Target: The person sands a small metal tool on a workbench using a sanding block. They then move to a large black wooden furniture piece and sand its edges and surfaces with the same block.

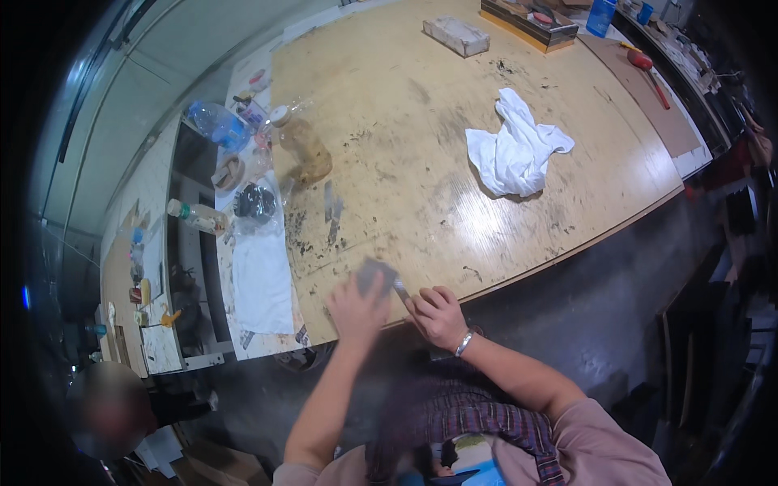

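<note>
At the near edge of the wooden table, my left hand (356,308) is closed on a small dark grey pad (376,276), blurred by motion. Just to its right, my right hand (438,317) grips a narrow dark strip (401,289), whose far end points up and left toward the pad. Whether pad and strip touch is not clear. A silvery band circles my right wrist. Beyond my hands lies another flat grey strip (333,207), among dark smudges and flecks on the wood.
A crumpled white cloth (519,150) lies to the right. On the left stand a brownish jar (305,150), a plastic bottle (198,216) and a blue-tinted bottle (220,127). A whitish block (456,36) and a red mallet (640,60) are farther back. Someone's blurred head (115,409) shows at lower left.
</note>
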The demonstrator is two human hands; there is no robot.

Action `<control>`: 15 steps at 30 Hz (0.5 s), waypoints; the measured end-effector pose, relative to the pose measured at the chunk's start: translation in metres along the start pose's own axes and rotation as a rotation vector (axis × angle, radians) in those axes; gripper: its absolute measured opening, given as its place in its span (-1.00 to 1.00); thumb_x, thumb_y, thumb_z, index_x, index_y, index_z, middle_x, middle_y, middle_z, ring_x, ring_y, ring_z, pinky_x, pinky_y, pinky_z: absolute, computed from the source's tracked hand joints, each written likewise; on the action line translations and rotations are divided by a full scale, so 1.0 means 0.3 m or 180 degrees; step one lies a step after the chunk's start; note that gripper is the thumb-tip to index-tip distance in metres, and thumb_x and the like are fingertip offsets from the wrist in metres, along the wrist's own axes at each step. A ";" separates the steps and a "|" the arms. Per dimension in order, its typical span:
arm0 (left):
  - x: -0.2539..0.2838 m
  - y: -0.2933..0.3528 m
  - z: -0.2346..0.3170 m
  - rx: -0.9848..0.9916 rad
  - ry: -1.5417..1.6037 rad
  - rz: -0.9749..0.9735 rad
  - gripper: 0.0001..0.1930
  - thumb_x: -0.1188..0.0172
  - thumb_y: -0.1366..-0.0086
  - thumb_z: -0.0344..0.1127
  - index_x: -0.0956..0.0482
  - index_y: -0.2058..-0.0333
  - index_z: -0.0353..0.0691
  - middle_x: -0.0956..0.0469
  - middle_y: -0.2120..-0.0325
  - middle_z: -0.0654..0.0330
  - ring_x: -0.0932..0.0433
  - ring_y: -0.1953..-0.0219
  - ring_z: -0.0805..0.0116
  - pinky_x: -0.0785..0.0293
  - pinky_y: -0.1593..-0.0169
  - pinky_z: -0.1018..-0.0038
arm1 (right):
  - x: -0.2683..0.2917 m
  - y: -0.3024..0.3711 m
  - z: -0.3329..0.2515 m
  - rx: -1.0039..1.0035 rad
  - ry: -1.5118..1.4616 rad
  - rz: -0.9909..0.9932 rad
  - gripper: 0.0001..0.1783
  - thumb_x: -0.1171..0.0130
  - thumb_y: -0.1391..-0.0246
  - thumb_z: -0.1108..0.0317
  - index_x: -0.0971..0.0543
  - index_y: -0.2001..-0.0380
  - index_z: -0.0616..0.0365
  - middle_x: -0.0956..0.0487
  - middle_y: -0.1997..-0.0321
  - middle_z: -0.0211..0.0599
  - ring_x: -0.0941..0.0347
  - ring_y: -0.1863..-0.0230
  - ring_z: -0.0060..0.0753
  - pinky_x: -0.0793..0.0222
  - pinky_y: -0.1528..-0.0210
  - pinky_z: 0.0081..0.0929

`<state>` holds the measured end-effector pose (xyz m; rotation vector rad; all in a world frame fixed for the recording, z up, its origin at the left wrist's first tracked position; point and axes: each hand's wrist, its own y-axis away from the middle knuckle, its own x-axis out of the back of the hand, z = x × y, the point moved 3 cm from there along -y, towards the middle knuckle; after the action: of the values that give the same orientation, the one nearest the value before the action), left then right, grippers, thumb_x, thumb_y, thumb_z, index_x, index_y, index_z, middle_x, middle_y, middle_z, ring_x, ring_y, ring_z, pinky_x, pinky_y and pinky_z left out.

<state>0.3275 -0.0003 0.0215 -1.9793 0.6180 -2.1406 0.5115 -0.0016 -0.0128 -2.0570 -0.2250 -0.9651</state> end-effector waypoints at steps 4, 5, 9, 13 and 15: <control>0.002 -0.083 -0.016 0.0224 -0.0047 -0.0132 -0.48 -0.38 -0.05 -0.16 -0.60 -0.06 0.14 -0.49 0.00 -0.07 -0.43 0.14 -0.04 -0.23 0.07 0.04 | -0.010 0.019 0.005 -0.0001 0.0033 0.0011 -0.54 -0.40 0.10 0.28 -0.63 0.08 0.18 -0.56 0.10 -0.35 -0.48 -0.01 -0.25 -0.35 -0.08 -0.19; 0.014 -0.019 0.009 0.0058 0.0089 -0.0025 -0.49 -0.39 -0.04 -0.16 -0.61 -0.04 0.14 -0.50 0.02 -0.04 -0.43 0.13 -0.02 -0.23 0.08 0.03 | -0.005 0.016 0.005 0.0036 0.0102 0.0046 -0.54 -0.39 0.10 0.28 -0.64 0.07 0.18 -0.56 0.10 -0.35 -0.48 -0.02 -0.26 -0.34 -0.09 -0.19; 0.031 0.035 0.027 0.0132 0.0174 -0.0157 -0.41 -0.43 0.04 -0.15 -0.59 -0.06 0.18 -0.49 0.02 -0.03 -0.42 0.10 -0.01 -0.23 0.08 0.06 | -0.008 0.018 -0.006 0.0002 0.0036 0.0090 -0.55 -0.39 0.07 0.27 -0.63 0.07 0.17 -0.56 0.09 -0.36 -0.48 -0.03 -0.26 -0.34 -0.10 -0.20; -0.006 -0.029 -0.031 0.0082 -0.0090 0.0012 -0.38 -0.45 0.10 -0.14 -0.59 -0.06 0.22 -0.49 0.00 -0.03 -0.44 0.12 0.02 -0.23 0.08 0.10 | -0.011 0.030 -0.006 -0.0011 0.0018 0.0016 -0.55 -0.39 0.06 0.28 -0.63 0.06 0.17 -0.57 0.08 -0.36 -0.47 -0.03 -0.26 -0.33 -0.10 -0.19; 0.048 0.032 0.021 -0.0145 -0.0069 -0.0087 -0.38 -0.44 0.10 -0.15 -0.58 -0.05 0.20 -0.48 -0.01 -0.03 -0.44 0.13 0.03 -0.23 0.09 0.11 | -0.007 0.021 0.011 -0.0010 0.0066 0.0085 -0.55 -0.39 0.06 0.28 -0.63 0.05 0.18 -0.57 0.08 -0.35 -0.47 -0.03 -0.26 -0.33 -0.10 -0.19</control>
<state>0.3306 -0.0158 0.0308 -2.0430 0.6458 -2.1363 0.5150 -0.0027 -0.0193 -2.0469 -0.1846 -0.9707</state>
